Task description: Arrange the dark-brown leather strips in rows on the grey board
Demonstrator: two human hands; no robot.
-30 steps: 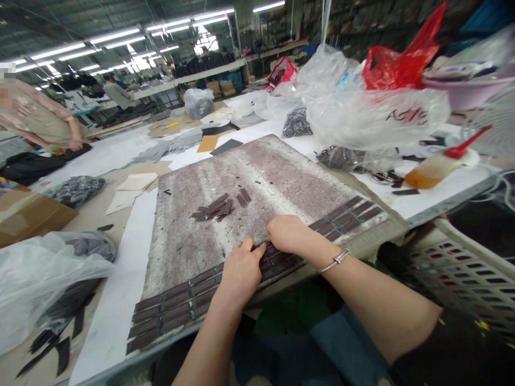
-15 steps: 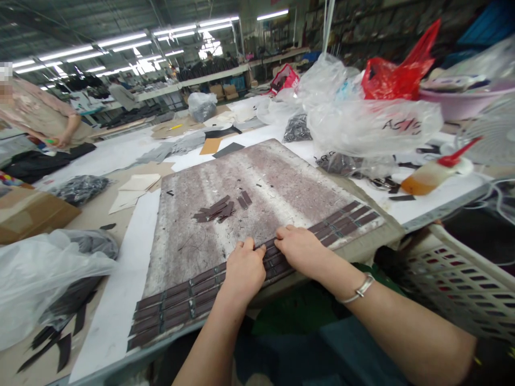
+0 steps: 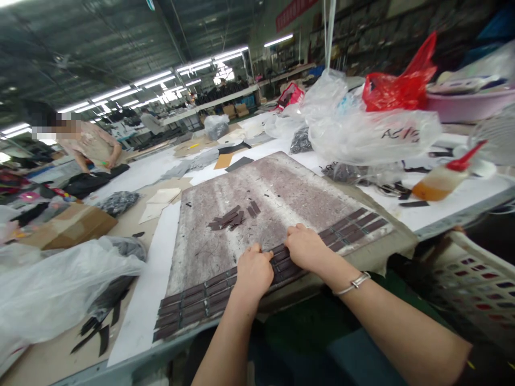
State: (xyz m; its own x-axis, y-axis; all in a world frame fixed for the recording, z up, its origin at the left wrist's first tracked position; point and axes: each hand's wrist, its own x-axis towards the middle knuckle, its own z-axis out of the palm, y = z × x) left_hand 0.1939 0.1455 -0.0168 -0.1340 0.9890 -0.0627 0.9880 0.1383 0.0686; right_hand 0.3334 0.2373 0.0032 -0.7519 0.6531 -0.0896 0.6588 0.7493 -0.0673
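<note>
Strips (image 3: 225,292) of dark leather in rows along the near edge of the worn board (image 3: 281,187); both hands pressing on them.

Left hand (image 3: 254,271) lies curled, fingertips down on the row, nothing gripped that I can see; right hand (image 3: 308,249) likewise flat on the strips just beside it, bracelet (image 3: 354,282) at the wrist; since a second ago both hands have closed together near mid-row; loose pieces (image 3: 231,219) wait mid-board; glue bottle (image 3: 446,177) stands well apart, right.
</note>
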